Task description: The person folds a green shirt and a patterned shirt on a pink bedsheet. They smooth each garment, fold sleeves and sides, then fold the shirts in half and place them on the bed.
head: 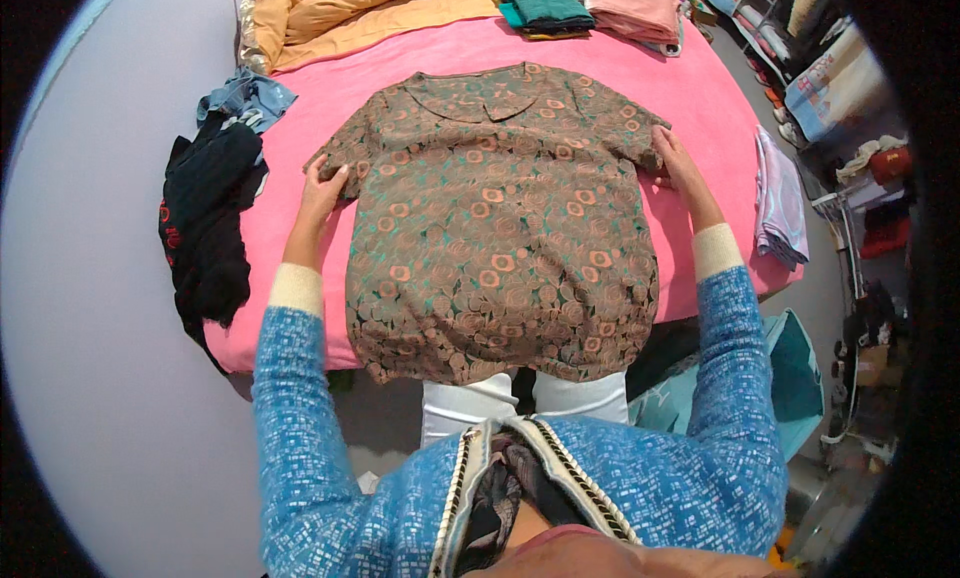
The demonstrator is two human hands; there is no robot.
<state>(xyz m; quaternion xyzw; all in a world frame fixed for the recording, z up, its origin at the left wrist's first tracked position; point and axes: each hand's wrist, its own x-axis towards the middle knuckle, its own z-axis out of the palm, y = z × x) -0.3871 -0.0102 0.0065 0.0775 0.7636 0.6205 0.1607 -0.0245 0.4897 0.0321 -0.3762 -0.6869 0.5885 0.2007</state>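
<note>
A short-sleeved blouse (502,233) with a brown, peach and green floral pattern is spread out, its neckline away from me and its hem hanging over the bed's near edge. My left hand (324,186) is at the hem of the left-hand sleeve, thumb and fingers on the cloth. At the opposite sleeve, my right hand (681,164) takes the hem between thumb and fingers. Folds cross the lower part of the blouse. Beneath it lies a pink bed cover (712,120).
Dark clothing (214,210) and blue denim (255,98) lie along the left edge. At the back are an orange quilt (360,12), folded green cloth (547,8) and pink cloth (630,8). Folded lilac fabric (780,195) sits at right. A teal bag (799,375) stands below; shelving lines the right.
</note>
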